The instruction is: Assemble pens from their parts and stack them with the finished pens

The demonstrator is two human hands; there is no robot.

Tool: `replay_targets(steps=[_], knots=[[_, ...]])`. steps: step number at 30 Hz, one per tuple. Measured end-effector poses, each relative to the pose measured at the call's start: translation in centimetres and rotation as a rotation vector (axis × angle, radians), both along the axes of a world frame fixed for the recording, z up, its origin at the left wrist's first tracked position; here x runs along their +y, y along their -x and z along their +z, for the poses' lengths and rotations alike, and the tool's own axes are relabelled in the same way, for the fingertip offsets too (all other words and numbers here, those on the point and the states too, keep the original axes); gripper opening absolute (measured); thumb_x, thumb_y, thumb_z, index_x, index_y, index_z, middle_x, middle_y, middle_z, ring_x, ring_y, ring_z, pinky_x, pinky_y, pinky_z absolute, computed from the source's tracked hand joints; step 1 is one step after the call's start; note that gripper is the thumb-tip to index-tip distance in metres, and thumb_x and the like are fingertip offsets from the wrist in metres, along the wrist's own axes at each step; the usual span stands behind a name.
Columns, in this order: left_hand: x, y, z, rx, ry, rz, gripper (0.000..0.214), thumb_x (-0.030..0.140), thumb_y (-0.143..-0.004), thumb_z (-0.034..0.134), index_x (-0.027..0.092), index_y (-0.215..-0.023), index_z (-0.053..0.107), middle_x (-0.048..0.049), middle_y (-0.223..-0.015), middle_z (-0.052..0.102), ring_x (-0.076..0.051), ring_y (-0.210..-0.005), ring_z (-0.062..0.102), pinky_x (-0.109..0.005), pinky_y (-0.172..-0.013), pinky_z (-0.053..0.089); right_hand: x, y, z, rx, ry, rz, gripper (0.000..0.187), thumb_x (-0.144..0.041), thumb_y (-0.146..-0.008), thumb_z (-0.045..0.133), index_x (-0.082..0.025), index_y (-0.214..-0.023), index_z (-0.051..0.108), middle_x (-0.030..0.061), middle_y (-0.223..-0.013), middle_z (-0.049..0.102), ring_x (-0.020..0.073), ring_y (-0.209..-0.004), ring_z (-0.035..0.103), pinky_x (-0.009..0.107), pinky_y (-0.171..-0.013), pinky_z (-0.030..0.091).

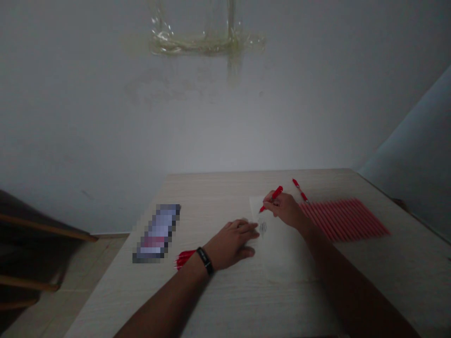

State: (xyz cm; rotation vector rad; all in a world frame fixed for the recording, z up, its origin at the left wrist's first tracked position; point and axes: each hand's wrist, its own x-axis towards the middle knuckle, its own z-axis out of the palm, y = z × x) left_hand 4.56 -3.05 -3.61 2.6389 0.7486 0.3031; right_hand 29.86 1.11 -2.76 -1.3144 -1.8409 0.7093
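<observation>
My right hand (282, 207) is closed around a red pen (277, 192), its tip down at the upper part of a white sheet of paper (285, 258). Dark scribbled marks (262, 228) show near the paper's left edge. My left hand (235, 243), a black band on its wrist, lies with fingers apart, fingertips at that edge of the sheet. Partly hidden behind the left wrist is a bunch of red pens (185, 258). To the right, several red pens (347, 218) lie side by side in a slanted row, partly covered by my right forearm.
A single red and white pen (300, 190) lies beyond the row. At the left of the table (218, 185) is a pixelated, phone-like object (157, 232). A wall (225, 126) with tape on it stands behind the table. Wooden bars (31, 279) show at lower left.
</observation>
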Motion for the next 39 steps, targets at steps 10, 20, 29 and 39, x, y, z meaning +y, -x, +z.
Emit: replay_targets(steps=[10,20,29,39], knots=[[0.0,0.1,-0.4,-0.035,0.002,-0.010,0.050,0.044,-0.092,0.064,0.028,-0.138,0.055,-0.0066,-0.151,0.048,-0.033,-0.134,0.043,-0.052,-0.108,0.038,0.3,-0.4,-0.8,-0.090,-0.052,-0.042,0.018,-0.026,-0.084,0.058,-0.017,-0.070,0.065,0.0007,-0.060,0.063,0.0125,-0.055,0.058,0.023,-0.053,0.041],[0.1,0.2,0.8,-0.144,0.051,0.025,0.052,0.044,-0.096,0.058,0.029,-0.144,0.049,-0.0102,-0.152,0.045,-0.030,-0.134,0.045,-0.049,-0.110,0.038,0.4,1.0,-0.6,0.340,-0.006,-0.102,0.027,-0.042,-0.082,0.068,-0.017,-0.085,0.059,0.0017,-0.071,0.065,0.0111,-0.050,0.057,0.022,-0.043,0.041],[0.7,-0.2,1.3,-0.700,0.473,0.383,0.038,0.043,-0.096,0.056,0.020,-0.123,0.068,-0.0095,-0.103,0.069,-0.019,-0.086,0.062,-0.032,-0.077,0.051,-1.3,4.8,-1.0,0.765,0.152,0.079,0.028,-0.045,-0.085,0.068,-0.021,-0.097,0.057,0.0033,-0.083,0.072,0.0106,-0.051,0.057,0.020,-0.040,0.034],[0.9,-0.7,1.0,-1.080,0.701,0.475,0.040,0.043,-0.090,0.065,0.014,-0.118,0.071,-0.0094,-0.092,0.073,-0.016,-0.072,0.061,-0.027,-0.064,0.047,-1.6,5.6,-1.8,0.608,0.215,0.153,0.037,-0.045,-0.078,0.076,-0.020,-0.105,0.070,0.0008,-0.070,0.066,0.0113,-0.054,0.050,0.021,-0.045,0.033]])
